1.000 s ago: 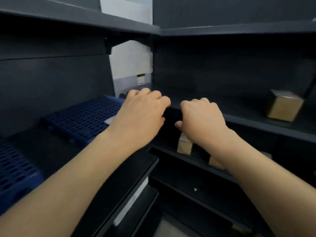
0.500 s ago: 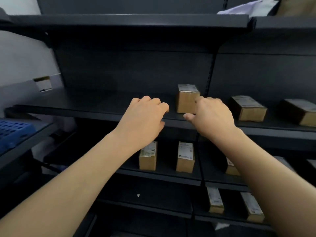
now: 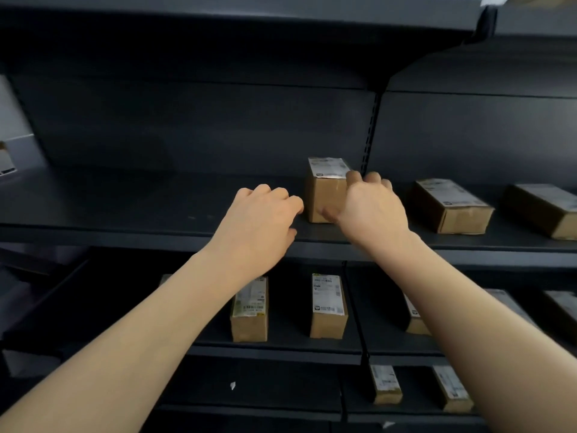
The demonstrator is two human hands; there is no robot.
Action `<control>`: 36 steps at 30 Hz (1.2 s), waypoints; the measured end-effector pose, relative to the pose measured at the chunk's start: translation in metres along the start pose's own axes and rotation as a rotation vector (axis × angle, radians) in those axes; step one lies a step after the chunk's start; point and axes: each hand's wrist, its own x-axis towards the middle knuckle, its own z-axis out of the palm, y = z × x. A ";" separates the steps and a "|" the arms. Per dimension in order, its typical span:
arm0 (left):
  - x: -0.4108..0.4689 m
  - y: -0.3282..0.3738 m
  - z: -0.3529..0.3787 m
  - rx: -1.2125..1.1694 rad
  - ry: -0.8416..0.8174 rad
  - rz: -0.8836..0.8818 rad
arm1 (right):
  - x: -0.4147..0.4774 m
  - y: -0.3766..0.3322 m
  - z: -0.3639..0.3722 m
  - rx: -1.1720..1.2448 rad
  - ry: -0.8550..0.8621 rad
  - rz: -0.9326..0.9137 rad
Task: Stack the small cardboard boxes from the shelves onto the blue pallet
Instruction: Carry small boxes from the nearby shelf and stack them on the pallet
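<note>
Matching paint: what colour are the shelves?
Dark grey shelves, clearest in the head view.

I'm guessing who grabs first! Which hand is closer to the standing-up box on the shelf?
Right. The right hand is on the box, thumb across its front, fingers round its right side. The left hand hovers just left of it.
</note>
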 end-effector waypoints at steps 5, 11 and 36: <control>0.023 -0.027 0.017 -0.031 -0.003 0.022 | 0.048 -0.022 0.020 -0.050 -0.024 0.103; 0.043 -0.055 0.032 -0.088 -0.031 0.034 | 0.084 -0.027 0.043 -0.009 -0.087 0.277; -0.060 0.017 0.023 -0.058 -0.010 -0.145 | -0.049 -0.008 -0.011 0.218 0.026 -0.090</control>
